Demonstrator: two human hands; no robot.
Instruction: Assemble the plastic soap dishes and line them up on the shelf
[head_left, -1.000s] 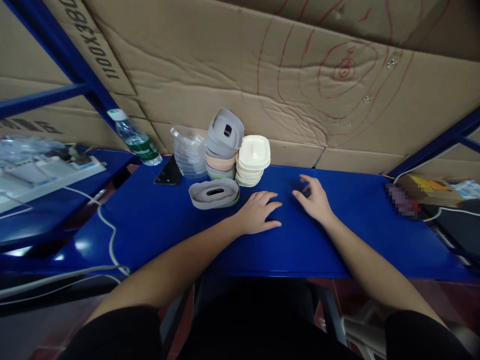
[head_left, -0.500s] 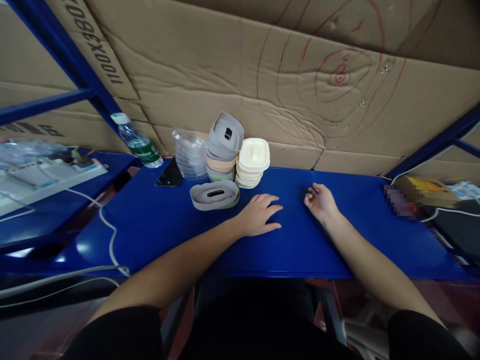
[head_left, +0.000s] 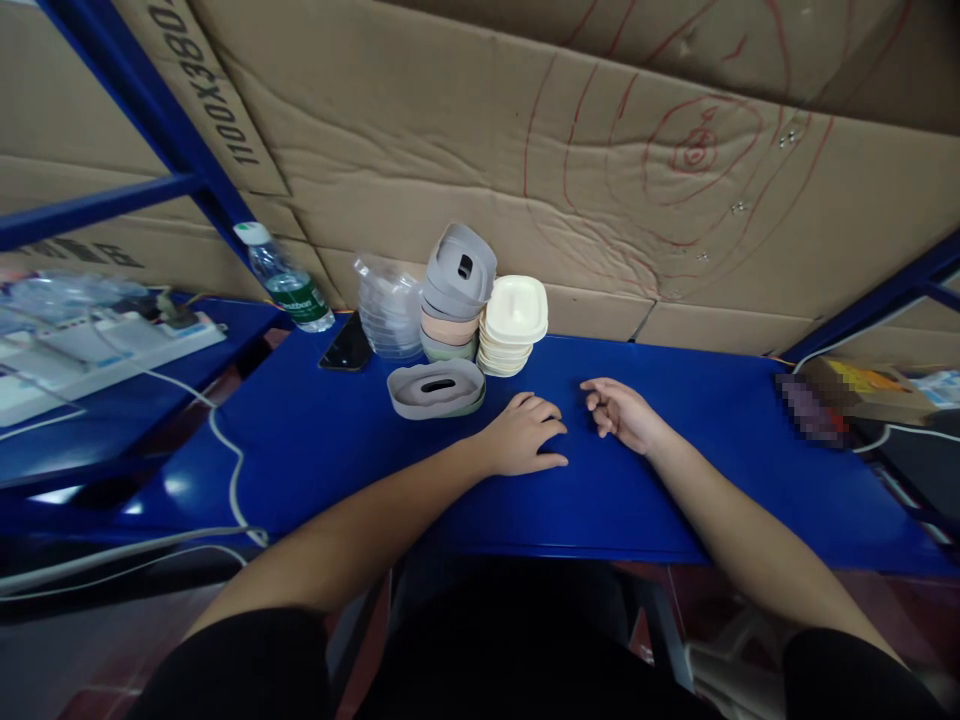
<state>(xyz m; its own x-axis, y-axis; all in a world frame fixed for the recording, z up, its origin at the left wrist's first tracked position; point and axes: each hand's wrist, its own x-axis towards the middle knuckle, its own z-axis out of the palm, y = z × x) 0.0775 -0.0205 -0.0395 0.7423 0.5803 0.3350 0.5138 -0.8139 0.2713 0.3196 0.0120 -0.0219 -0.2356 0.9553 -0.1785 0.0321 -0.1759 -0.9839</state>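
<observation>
My left hand (head_left: 526, 435) rests palm down on the blue table (head_left: 322, 450), fingers spread and nothing in them. Just beyond its wrist lies a grey oval tray-like piece with a dark slot (head_left: 435, 388), set over a pale green one. My right hand (head_left: 621, 415) is turned on its side over the table, fingers loosely curled but apart, holding nothing. Behind my left hand stands a stack of cream square lids (head_left: 514, 320). Left of that stack, grey pieces (head_left: 459, 270) lean on top of a peach and a green container. Nested clear plastic bowls (head_left: 390, 305) stand beside them.
A black phone (head_left: 347, 345) lies by a water bottle (head_left: 292, 290) at the back left. A white power strip (head_left: 112, 365) and cables sit far left. Cardboard (head_left: 420, 130) walls the back. An open box (head_left: 874, 390) stands at the right.
My right hand first curled its fingers and turned palm up while drawing back, then reached left again with the fingers looser. My left hand has stayed almost still, its fingers slightly more bent.
</observation>
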